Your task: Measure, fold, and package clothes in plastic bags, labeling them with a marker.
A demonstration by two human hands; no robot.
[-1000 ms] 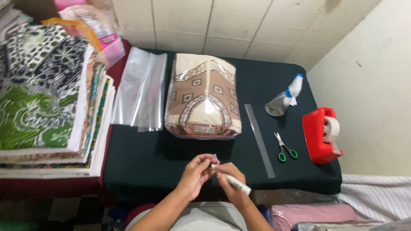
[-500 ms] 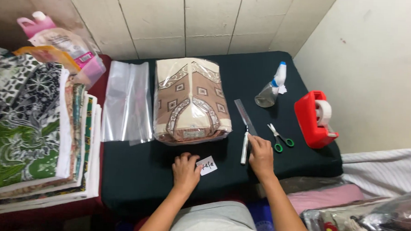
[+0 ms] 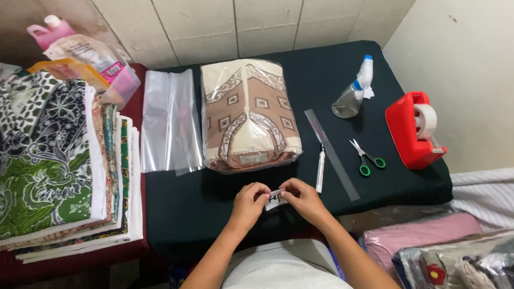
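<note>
Both of my hands pinch a small white paper label (image 3: 275,199) just above the near edge of the black table (image 3: 209,205). My left hand (image 3: 248,202) grips its left side and my right hand (image 3: 302,198) its right side. A white marker pen (image 3: 320,170) lies on the table just right of my right hand. Behind the hands sits a folded brown and cream patterned garment in a clear plastic bag (image 3: 246,114).
Empty clear plastic bags (image 3: 169,120) lie left of the packed garment. A tall stack of folded patterned fabrics (image 3: 45,160) stands at the left. A ruler (image 3: 332,153), green-handled scissors (image 3: 367,158), a spray bottle (image 3: 354,91) and a red tape dispenser (image 3: 414,130) are on the right.
My right hand has left the marker on the table and come back to the label. The left hand has lifted the label, and both hands now hold it.
</note>
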